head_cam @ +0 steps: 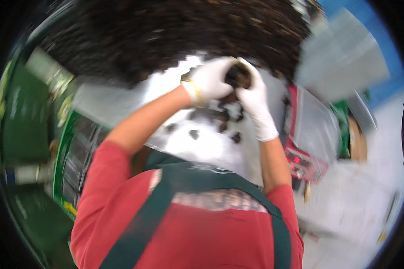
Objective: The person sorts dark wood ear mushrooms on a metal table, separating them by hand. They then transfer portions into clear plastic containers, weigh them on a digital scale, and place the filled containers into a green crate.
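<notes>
Both my hands wear white gloves and meet over a shiny metal work surface point(195, 144). Between the curled fingers and thumbs of my left hand point(212, 80) and my right hand point(256, 97) is a clump of dark brown pieces point(238, 76), blurred, so I cannot tell what they are. A large heap of similar dark pieces point(188, 30) lies just beyond my hands. Several loose dark pieces point(236, 137) are scattered on the metal nearer my body. A yellow band circles my left wrist.
To the right stands a red weighing scale point(299, 161) with a lit display and a covered top. Behind it is a grey translucent sheet or bag point(343, 57). At the left are a green crate point(62, 158) with dark contents and larger green containers point(27, 111).
</notes>
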The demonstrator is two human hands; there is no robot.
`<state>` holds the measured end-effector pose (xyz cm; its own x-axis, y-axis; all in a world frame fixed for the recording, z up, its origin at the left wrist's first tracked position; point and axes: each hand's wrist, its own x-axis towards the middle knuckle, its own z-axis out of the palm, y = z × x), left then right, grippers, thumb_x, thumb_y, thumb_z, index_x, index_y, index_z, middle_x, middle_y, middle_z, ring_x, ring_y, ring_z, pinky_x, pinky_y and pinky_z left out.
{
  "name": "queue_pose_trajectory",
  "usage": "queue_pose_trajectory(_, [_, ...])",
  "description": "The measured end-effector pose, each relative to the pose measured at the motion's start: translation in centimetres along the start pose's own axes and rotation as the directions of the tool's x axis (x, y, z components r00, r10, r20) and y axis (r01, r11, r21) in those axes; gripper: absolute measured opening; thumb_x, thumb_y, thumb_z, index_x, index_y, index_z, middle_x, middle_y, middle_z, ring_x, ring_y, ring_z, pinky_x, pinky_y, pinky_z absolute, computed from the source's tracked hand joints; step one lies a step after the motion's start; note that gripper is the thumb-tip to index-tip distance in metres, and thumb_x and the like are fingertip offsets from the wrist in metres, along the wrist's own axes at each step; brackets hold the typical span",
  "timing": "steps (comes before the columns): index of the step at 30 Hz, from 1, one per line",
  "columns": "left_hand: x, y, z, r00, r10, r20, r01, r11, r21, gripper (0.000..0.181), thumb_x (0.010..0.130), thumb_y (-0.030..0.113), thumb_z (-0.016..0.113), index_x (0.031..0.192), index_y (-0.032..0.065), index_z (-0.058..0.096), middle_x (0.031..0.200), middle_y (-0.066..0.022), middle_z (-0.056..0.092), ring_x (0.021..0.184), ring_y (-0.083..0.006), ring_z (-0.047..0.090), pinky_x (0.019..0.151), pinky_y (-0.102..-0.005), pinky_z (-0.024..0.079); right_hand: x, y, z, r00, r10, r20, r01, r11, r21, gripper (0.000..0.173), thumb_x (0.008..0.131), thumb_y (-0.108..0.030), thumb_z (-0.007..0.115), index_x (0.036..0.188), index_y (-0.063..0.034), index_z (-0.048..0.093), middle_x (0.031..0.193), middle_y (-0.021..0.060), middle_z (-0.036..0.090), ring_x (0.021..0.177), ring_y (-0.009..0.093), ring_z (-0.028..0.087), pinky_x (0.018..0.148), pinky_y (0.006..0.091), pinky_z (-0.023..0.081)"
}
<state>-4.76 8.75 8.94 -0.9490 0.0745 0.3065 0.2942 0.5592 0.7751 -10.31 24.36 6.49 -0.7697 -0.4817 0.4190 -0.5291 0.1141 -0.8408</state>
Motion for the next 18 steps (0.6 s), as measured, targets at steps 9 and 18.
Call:
queue_pose_trajectory(9, [12.2, 15.3, 11.8, 0.888, 0.459, 0.021, -0.456, 0.886, -0.086, 0.053, 0.074, 0.008, 0.065, 0.126, 0.0039, 0.052, 0.105, -0.0150, 0.067, 0.095, -0.0246, 0.067, 0.084, -0.0335, 0.053, -4.4, -8.5, -20.7, 0.914, 0.110, -0.389, -0.123, 0.992, -0.009, 0.045, 0.079, 0.001, 0.064, 0.123, -0.0012, 0.054, 0.111, 0.0156, 0.057, 0.064, 0.017, 0.065, 0.056, 0.0260, 0.053])
queue_pose_trajectory(18, [12.5, 19.9, 29.0, 0.800, 0.546, 0.248, -0.357, 0.766, -0.534, 0.043, 0.069, 0.013, 0.066, 0.110, 0.0030, 0.058, 0.105, -0.0209, 0.064, 0.101, -0.0342, 0.062, 0.088, -0.0376, 0.050, -17.3, -3.5, -31.4, 0.736, 0.231, -0.637, -0.405, 0.903, -0.141, 0.061, 0.073, 0.011, 0.046, 0.133, -0.0010, 0.045, 0.111, 0.0129, 0.058, 0.094, 0.022, 0.058, 0.081, 0.0305, 0.047])
